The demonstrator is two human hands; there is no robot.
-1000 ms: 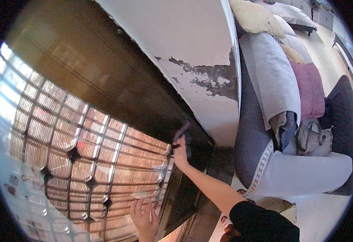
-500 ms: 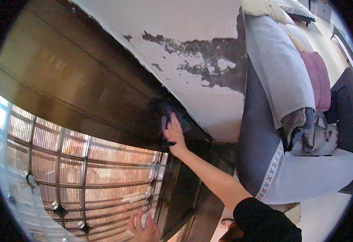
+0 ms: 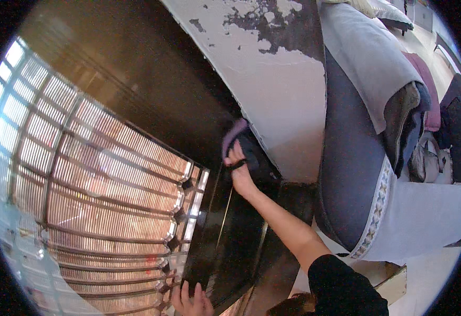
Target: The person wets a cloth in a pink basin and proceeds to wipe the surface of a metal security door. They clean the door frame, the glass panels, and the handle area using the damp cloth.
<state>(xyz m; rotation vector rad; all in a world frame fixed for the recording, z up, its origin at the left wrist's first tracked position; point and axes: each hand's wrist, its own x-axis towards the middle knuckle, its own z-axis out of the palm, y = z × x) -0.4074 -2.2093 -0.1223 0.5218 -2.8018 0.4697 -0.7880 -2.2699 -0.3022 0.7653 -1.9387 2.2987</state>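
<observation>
Head view, right hand (image 3: pixel 239 174) fingers gripping purple cloth (image 3: pixel 234 135) on dark window frame (image 3: pixel 151 89), left hand (image 3: pixel 192 300) fingers spread, peeling wall (image 3: pixel 272 79)

Daylight glows through a grilled window (image 3: pixel 99 174); a peeling white wall (image 3: pixel 288 89) meets a cloth-draped grey sofa (image 3: pixel 357 158).

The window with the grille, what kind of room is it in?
Probably a lived-in bedroom or sitting room of a home: a barred window in a dark wooden frame, a wall with peeling paint, and bedding and clothes piled on a mattress.
</observation>
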